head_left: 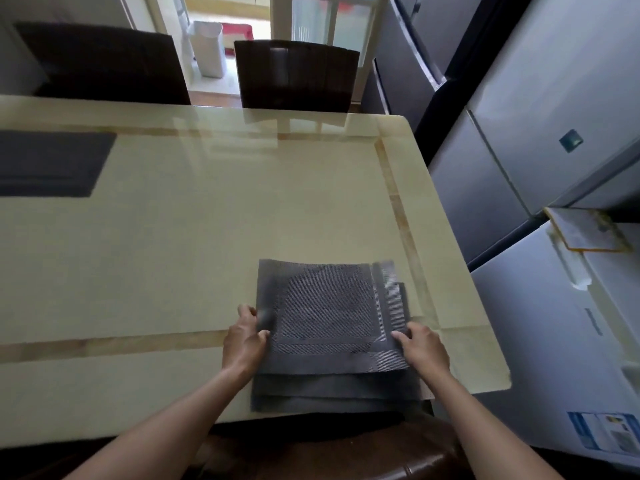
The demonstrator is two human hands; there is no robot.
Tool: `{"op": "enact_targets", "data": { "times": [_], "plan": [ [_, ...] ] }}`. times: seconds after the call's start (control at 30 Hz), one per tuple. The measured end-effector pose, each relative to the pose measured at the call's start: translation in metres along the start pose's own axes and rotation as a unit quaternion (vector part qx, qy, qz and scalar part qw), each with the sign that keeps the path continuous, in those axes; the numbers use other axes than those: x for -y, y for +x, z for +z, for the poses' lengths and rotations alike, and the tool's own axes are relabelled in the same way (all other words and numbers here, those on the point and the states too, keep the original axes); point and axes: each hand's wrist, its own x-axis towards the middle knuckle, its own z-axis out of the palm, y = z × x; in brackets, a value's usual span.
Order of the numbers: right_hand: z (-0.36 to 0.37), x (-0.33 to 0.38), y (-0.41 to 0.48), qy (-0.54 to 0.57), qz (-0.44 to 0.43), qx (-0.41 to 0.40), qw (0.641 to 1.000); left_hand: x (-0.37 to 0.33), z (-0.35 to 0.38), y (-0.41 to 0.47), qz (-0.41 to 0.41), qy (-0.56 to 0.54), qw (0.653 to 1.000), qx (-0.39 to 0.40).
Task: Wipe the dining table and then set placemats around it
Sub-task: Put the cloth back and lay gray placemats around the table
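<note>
A stack of grey woven placemats (329, 389) lies at the near right of the glossy cream dining table (194, 244). The top placemat (325, 306) is lifted a little and blurred. My left hand (244, 341) pinches its left edge, thumb on top. At its right edge, my right hand (424, 346) grips it with curled fingers. Another grey placemat (52, 164) lies flat at the table's far left.
Two dark chairs (298, 76) stand at the far side, and a brown chair (329, 452) sits below my arms. Grey and white refrigerators (554, 140) line the right, close to the table edge. A white bin (207, 46) stands beyond.
</note>
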Motion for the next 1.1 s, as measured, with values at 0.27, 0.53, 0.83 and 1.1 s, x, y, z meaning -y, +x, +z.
{"op": "enact_targets", "data": {
  "times": [0.27,0.53,0.83,1.1],
  "plan": [
    [-0.02,0.008,0.031,0.121,-0.032,0.066,0.99,-0.016,-0.022,0.01,0.113,0.148,0.981,-0.061],
    [-0.067,0.063,0.119,0.178,-0.052,-0.025,0.982,-0.093,-0.026,0.105,0.009,-0.094,0.991,-0.098],
    [-0.089,0.111,0.235,0.174,-0.03,-0.068,0.982,-0.152,-0.001,0.224,-0.044,-0.155,0.979,-0.126],
    [-0.08,0.133,0.309,0.123,0.005,-0.081,0.989,-0.165,0.021,0.295,-0.073,-0.116,0.979,-0.154]
  ]
}}
